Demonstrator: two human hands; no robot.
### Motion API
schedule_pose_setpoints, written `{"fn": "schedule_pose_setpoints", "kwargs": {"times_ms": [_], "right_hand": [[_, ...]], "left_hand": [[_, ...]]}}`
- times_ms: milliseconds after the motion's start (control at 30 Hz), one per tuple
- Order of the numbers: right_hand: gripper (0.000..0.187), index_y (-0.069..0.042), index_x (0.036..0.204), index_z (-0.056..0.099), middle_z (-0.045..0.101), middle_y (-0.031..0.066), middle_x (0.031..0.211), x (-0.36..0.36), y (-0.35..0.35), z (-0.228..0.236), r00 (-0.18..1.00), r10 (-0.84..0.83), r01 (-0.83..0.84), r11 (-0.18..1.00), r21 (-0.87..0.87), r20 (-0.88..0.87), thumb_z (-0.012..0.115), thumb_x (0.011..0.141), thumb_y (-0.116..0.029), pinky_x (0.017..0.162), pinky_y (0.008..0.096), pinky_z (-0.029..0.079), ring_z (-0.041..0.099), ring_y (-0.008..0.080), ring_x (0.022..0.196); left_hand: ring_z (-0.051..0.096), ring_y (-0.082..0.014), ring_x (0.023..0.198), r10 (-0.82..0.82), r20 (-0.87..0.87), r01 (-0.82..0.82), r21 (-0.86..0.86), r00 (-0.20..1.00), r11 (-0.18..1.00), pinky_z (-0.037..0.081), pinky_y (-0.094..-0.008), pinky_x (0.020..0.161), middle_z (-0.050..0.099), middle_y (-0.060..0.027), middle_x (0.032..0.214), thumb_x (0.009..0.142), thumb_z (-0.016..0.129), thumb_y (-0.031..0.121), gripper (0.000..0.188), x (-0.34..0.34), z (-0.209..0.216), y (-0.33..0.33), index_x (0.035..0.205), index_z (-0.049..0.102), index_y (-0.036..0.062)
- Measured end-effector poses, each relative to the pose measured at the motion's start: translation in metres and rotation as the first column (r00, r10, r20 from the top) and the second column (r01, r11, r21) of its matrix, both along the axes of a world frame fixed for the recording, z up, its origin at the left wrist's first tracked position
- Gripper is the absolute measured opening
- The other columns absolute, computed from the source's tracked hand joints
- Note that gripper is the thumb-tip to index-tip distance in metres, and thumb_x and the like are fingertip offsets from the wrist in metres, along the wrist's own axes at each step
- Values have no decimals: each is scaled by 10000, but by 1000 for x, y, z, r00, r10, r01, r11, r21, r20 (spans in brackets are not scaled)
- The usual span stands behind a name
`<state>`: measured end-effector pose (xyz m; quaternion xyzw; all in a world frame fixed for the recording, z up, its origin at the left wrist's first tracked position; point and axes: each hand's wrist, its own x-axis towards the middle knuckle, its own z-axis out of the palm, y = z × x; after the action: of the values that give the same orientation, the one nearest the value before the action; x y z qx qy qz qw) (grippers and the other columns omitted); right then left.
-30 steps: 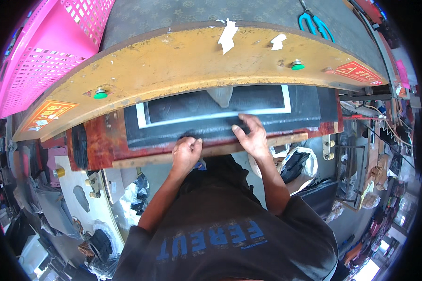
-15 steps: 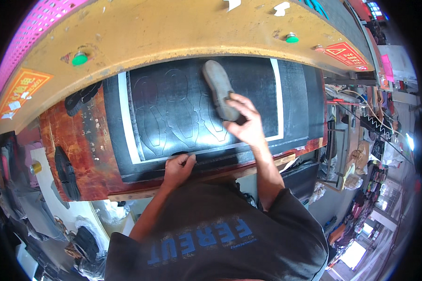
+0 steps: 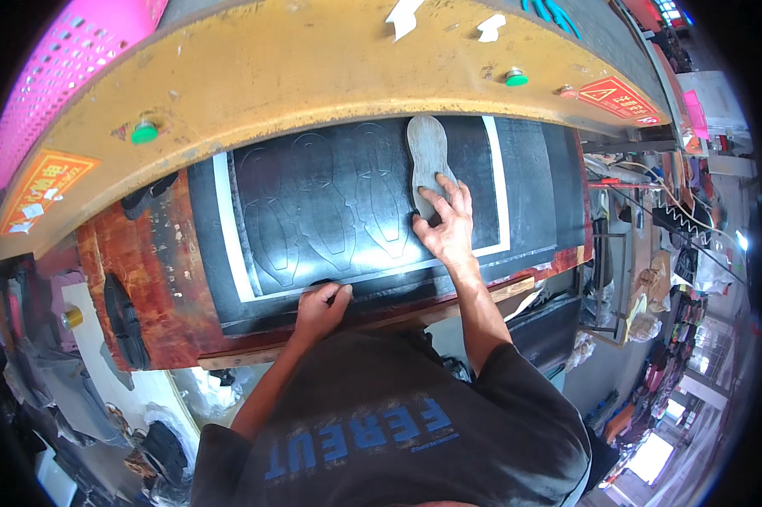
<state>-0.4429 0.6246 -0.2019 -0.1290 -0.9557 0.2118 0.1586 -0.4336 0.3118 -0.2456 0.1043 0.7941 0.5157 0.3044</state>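
A grey sole-shaped cutting die [image 3: 428, 150] lies lengthwise on a black sheet [image 3: 470, 156], right of several sole outlines [image 3: 326, 198] marked in that sheet. My right hand [image 3: 447, 230] grips the die's near part, thumb at its left edge and fingers over its top and right side. The die's near end is partly hidden by the hand. At the sheet's front edge rests my left hand [image 3: 320, 309], its fingers curled in; whatever they pinch, if anything, is hidden. A white border [image 3: 229, 224] frames the marked area.
A yellow machine beam [image 3: 330, 72] with green buttons [image 3: 144, 132] spans the far side, over the sheet's far edge. Dark sole-shaped pieces [image 3: 125, 321] lie on the worn red-brown board [image 3: 157, 270] at left. A pink perforated basket [image 3: 77, 76] stands at far left.
My right hand has shifted the die to the right and straightened it from a slant, so the third outline now shows fully. The left hand stays at the front edge.
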Motion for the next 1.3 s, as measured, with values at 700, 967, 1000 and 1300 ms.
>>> {"fn": "schedule_pose_setpoints", "kwargs": {"times_ms": [700,967,1000,1300], "right_hand": [[528,20,1453,612,666,238,1404,-103,74,39,925,-283,77,793,-604,-253,723,953,-111,1120,447,498,653,397,1304],[134,-144,896,800,689,72,855,-87,20,-27,978,150,-151,988,6,-142,712,912,-243,837,477,496,634,328,872],[136,-141,893,800,693,74,856,-87,19,-30,981,134,-134,991,7,-138,710,915,-241,842,478,497,634,331,872],[149,-124,907,801,717,94,888,-63,17,-25,988,145,-148,987,-69,-49,718,926,-246,863,476,510,646,345,883]], "left_hand": [[652,-361,810,68,-747,-112,-9,661,994,520,-463,808,700,-115,835,892,740,142,112,-174,8,91,824,689,70],[639,-355,801,69,-704,-96,1,707,995,521,-457,792,703,-109,842,866,744,134,90,-177,11,88,819,685,83],[638,-351,799,71,-702,-99,1,709,995,522,-461,789,701,-109,840,860,748,125,88,-176,11,88,816,685,83],[643,-355,792,62,-703,-83,4,708,997,517,-467,790,709,-113,844,896,744,125,104,-157,12,87,833,691,62]]}}
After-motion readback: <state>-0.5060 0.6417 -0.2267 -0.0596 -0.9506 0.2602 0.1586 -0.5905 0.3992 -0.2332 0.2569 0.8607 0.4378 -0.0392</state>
